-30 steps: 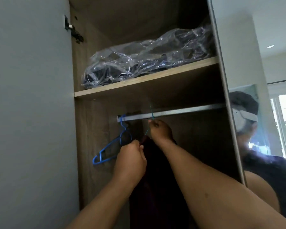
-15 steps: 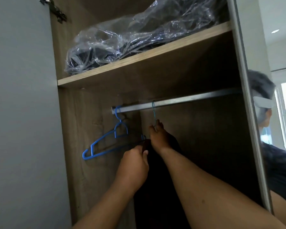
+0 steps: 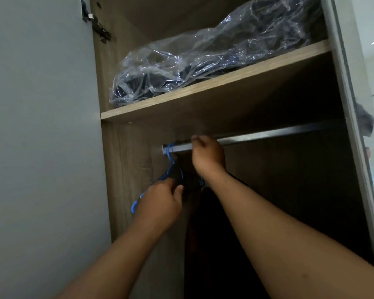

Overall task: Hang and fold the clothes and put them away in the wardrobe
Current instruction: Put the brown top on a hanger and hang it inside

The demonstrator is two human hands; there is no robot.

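Inside the open wardrobe a metal rail (image 3: 268, 134) runs under a wooden shelf (image 3: 203, 91). My right hand (image 3: 207, 154) is up at the rail with curled fingers, apparently around the hook of the hanger that carries a dark garment (image 3: 214, 234); the hook itself is hidden by the hand. The garment hangs down below my forearms. My left hand (image 3: 160, 201) pinches the garment's upper left edge, in front of an empty blue hanger (image 3: 171, 160) that hangs at the rail's left end.
A clear plastic bag of dark clothes (image 3: 214, 57) lies on the shelf. The open grey door (image 3: 41, 147) stands at the left with its hinge (image 3: 97, 29). A mirrored door edge (image 3: 354, 126) bounds the right side.
My right hand has risen from below the rail to the rail itself, lifting the hanger and garment. My left hand followed upward and now covers part of the blue hanger.
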